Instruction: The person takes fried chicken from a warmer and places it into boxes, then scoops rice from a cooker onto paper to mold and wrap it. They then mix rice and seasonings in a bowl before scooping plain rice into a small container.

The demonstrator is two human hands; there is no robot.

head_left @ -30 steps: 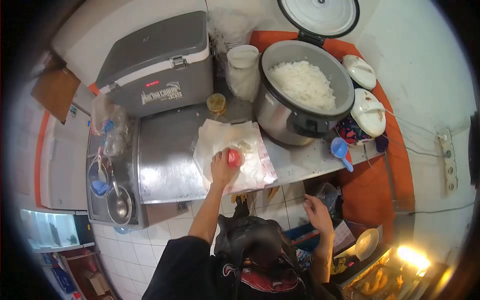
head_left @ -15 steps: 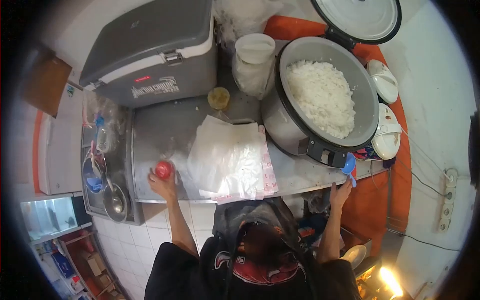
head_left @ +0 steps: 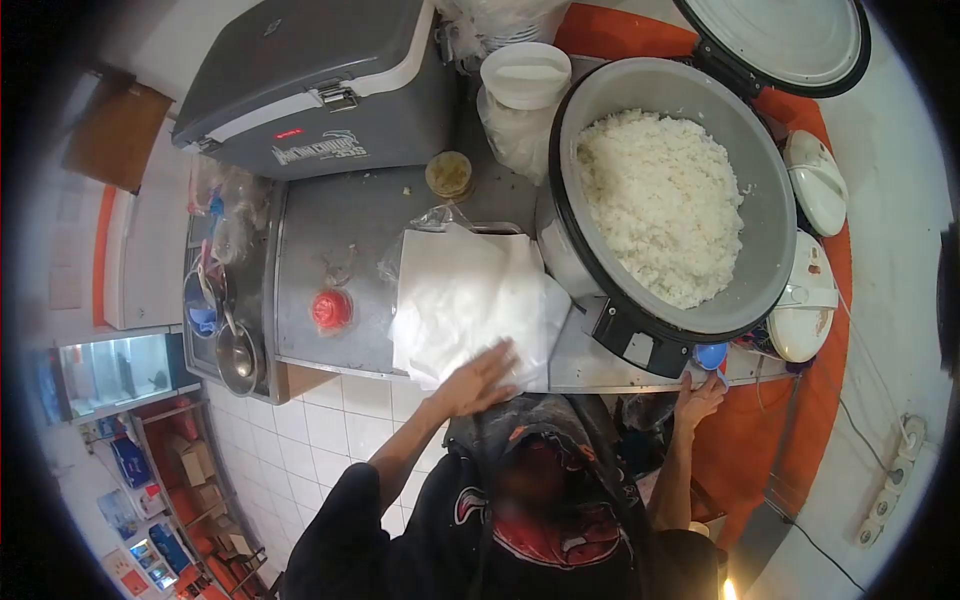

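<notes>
My left hand [head_left: 480,382] lies with outstretched fingers on the lower edge of a stack of white paper sheets [head_left: 465,285], slightly blurred. At the counter's front edge, my right hand [head_left: 699,397] has its fingers around the handle of a blue scoop [head_left: 710,356]. The scoop is partly hidden below the big rice cooker [head_left: 640,340], which stands open and holds cooked white rice [head_left: 660,200]. Left of the sheets sits a red round item [head_left: 331,310] that seems wrapped in clear plastic, with no hand on it.
Behind the paper stand a small tub [head_left: 449,175], a grey cooler box [head_left: 310,100] and a white-lidded container [head_left: 525,80]. A sink tray [head_left: 262,300] with pans and ladles is at the left. White lids [head_left: 802,300] lie right of the cooker, near the wall sockets [head_left: 890,480].
My left hand has let go of the red item and moved right onto the paper. Plain white sheets now cover the pink printed edge. My right hand stays by the scoop.
</notes>
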